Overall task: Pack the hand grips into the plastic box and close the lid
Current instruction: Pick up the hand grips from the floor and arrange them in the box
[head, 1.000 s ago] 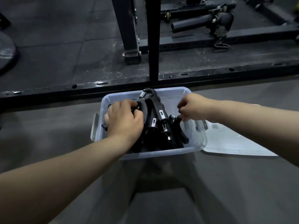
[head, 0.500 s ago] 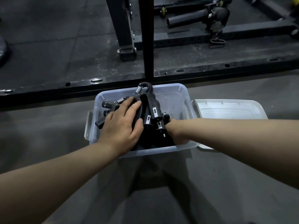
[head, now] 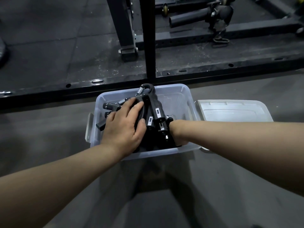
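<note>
Hand grips (head: 153,116) heaped in plastic box (head: 181,96), topmost seemingly poking above far rim | left hand (head: 123,127) flat on heap, fingers (head: 131,106) straight, spread, pressing down | right hand (head: 178,137) sunk between grips and right wall, its fingers hidden, I cannot tell their state | lid (head: 230,111) off, on floor (head: 49,145) just right of box

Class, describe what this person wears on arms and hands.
Nothing visible: both forearms are bare, with no sleeves or watches. The left hand shows no glove or ring. The right hand is mostly hidden, so rings there cannot be told.
</note>
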